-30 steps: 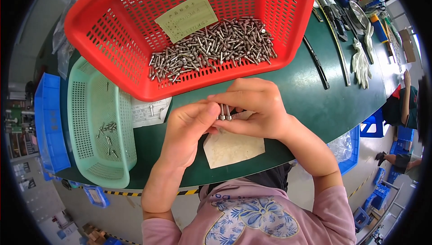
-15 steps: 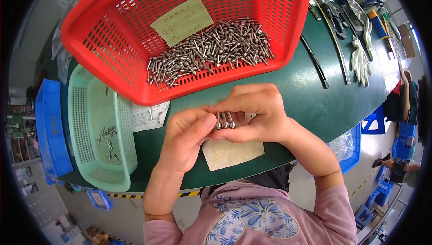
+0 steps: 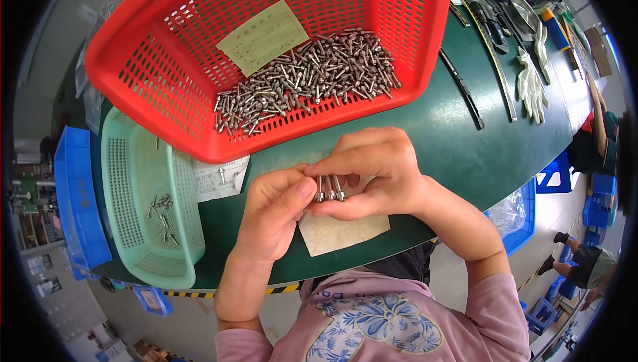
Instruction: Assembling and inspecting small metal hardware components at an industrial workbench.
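"Left grip [image 3: 272, 209] and right grip [image 3: 392, 176] have both come slightly away from the red basket [image 3: 279, 141], and three metal bolts [image 3: 330, 195] show where only two did a second ago."

"How is the right one set?"

"Narrow: thumb below, fingers above, with the metal bolts held side by side between them, heads toward the person's body."

"And the left?"

"Curled in close, its thumb tip just beside the nearest bolt. I can't tell whether it presses on any of them."

"What sits beyond the grips?"

"That red basket, tilted in view, with a heap of bolts [image 3: 312, 73] inside and a yellowish card [image 3: 262, 36] above the heap."

"Left of the left grip?"

"First a printed sheet [image 3: 211, 190], then a pale green basket [image 3: 186, 229] with a few loose bolts [image 3: 165, 219] in it."

"Nearer the body?"

"A stained pale sheet [image 3: 345, 232] on the green bench [image 3: 478, 163], partly hidden under the grips."

"Out past the right grip?"

"A slim black tool [image 3: 463, 93], and farther off, white gloves [image 3: 531, 90]."
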### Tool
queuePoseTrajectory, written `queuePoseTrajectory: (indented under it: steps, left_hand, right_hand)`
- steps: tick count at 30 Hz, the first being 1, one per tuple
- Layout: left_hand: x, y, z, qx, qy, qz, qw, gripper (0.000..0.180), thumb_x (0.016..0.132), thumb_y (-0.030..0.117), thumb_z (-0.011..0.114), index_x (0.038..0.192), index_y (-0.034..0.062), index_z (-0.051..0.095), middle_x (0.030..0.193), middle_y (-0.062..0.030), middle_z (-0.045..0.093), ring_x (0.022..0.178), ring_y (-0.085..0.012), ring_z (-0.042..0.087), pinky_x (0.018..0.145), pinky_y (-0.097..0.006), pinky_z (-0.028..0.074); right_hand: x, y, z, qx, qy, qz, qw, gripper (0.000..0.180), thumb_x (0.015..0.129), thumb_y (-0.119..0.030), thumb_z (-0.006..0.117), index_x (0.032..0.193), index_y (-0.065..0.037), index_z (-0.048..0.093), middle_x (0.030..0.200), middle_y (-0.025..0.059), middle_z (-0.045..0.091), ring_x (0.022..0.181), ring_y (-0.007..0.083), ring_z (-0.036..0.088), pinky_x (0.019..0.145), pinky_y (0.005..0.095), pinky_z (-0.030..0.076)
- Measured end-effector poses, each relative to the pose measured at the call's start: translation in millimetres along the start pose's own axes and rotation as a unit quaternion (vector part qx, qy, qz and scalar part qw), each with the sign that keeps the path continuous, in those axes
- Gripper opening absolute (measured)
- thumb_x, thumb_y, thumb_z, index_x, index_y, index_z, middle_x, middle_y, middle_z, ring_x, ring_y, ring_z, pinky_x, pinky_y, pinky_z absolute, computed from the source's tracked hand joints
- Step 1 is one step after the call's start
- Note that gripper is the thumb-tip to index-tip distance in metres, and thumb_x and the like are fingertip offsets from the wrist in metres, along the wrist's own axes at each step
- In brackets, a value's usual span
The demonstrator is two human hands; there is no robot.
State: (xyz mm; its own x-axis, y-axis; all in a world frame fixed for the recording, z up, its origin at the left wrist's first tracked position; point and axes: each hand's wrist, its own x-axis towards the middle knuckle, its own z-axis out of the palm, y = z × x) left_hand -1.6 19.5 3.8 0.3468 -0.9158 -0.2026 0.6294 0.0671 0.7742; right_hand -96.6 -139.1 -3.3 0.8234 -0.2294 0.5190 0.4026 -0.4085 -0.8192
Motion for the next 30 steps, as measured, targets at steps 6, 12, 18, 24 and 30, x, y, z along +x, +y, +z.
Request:
queuePoseTrajectory:
  steps: [6,12,18,24,30]
  left_hand:
    - [-0.3,0.5,-0.3,-0.023,-0.021,0.010,0.999,0.023,0.093,0.013,0.052,0.097,-0.0064,0.063,0.098,-0.0097,0.061,0.087,-0.0130,0.057,0.073,-0.025,0.045]
    - [0.1,-2.8,-2.1,0.030,-0.002,0.013,0.999,0.029,0.092,0.021,0.052,0.099,-0.0055,0.061,0.095,-0.0149,0.064,0.086,-0.0165,0.060,0.073,-0.027,0.047]
    - [-1.0,-5.1,-5.5,0.009,-0.008,0.015,1.000,0.029,0.092,0.020,0.052,0.101,-0.0064,0.060,0.097,-0.0155,0.064,0.089,-0.0183,0.061,0.077,-0.028,0.048]
    - [-1.0,-5.8,-10.3,0.032,-0.010,0.009,0.999,0.032,0.092,0.021,0.051,0.103,-0.0079,0.058,0.100,-0.0173,0.064,0.093,-0.0208,0.062,0.081,-0.030,0.048]
    - [0.9,-0.5,-3.9,0.037,0.000,-0.008,0.999,0.036,0.091,0.024,0.052,0.105,-0.0087,0.057,0.101,-0.0179,0.063,0.096,-0.0233,0.062,0.085,-0.032,0.048]
  right_hand:
    - [0.1,1.2,1.5,-0.001,0.003,-0.015,1.000,0.034,0.061,-0.019,0.083,0.089,-0.004,0.072,0.064,0.0023,0.059,0.048,0.0106,0.053,0.043,0.0233,0.039]
    - [1.2,-1.3,1.3,-0.022,0.007,-0.021,1.000,0.032,0.060,-0.019,0.082,0.087,-0.004,0.072,0.062,0.0019,0.058,0.047,0.0109,0.052,0.043,0.0239,0.038]
    - [1.1,-1.5,1.6,-0.020,0.010,-0.019,1.000,0.030,0.059,-0.018,0.082,0.083,-0.004,0.071,0.061,0.0017,0.057,0.047,0.0108,0.053,0.043,0.0238,0.038]
    - [1.1,-0.8,0.8,-0.022,0.010,-0.024,0.999,0.031,0.059,-0.016,0.082,0.086,-0.004,0.072,0.061,0.0014,0.058,0.047,0.0102,0.053,0.043,0.0234,0.039]
    - [1.5,1.0,1.2,-0.028,0.022,-0.044,0.998,0.035,0.061,-0.013,0.082,0.093,-0.005,0.071,0.062,0.0013,0.058,0.047,0.0092,0.054,0.042,0.0220,0.040]
